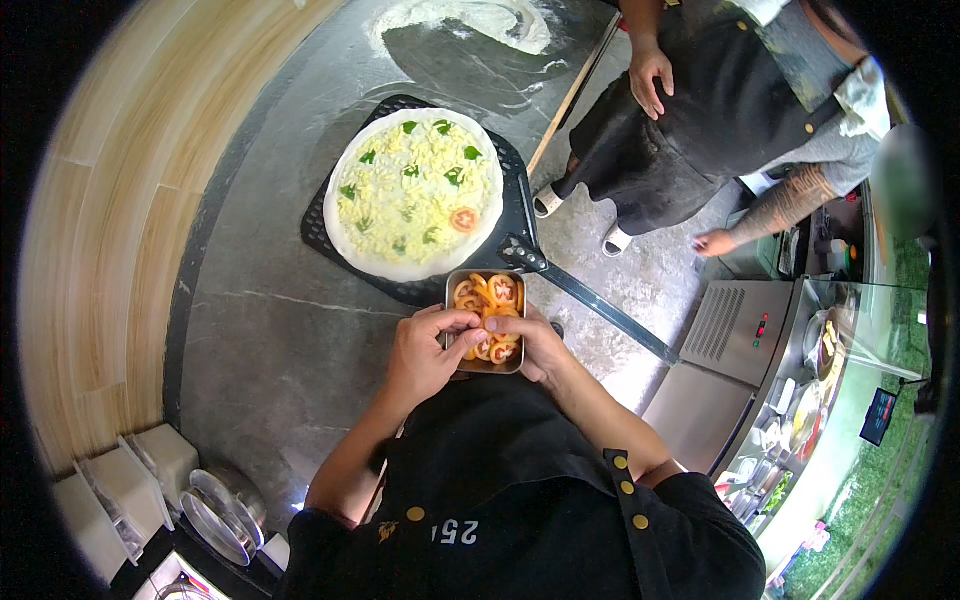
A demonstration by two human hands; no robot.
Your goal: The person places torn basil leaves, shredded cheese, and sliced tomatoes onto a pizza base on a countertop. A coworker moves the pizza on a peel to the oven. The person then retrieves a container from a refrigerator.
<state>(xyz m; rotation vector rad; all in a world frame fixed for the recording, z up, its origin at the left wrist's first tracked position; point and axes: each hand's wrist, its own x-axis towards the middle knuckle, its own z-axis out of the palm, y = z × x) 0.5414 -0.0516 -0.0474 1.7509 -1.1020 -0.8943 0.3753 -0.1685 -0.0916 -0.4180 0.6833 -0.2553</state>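
A small rectangular metal container (pixel 523 283) filled with tomato slices (pixel 503 291) is in front of my body. My right hand (pixel 541 345) grips its right side, with the thumb reaching in over the slices. The closed fingers of my left hand (pixel 428 346) dip into the container and pinch at a tomato slice. Just beyond lies a raw pizza base (pixel 385 252) with shredded cheese, green leaves and one tomato slice (pixel 463 220) near its right edge. It rests on a black perforated pizza peel (pixel 318 218), whose handle (pixel 610 312) points to the lower right.
White flour (pixel 470 22) is spread on the grey counter (pixel 262 330). Another person in a black apron (pixel 660 150) stands at the far right. A steel fridge unit (pixel 722 335) and a glass-fronted food display (pixel 815 375) are on the right. Pale bins (pixel 122 490) and clear lids (pixel 218 515) sit lower left.
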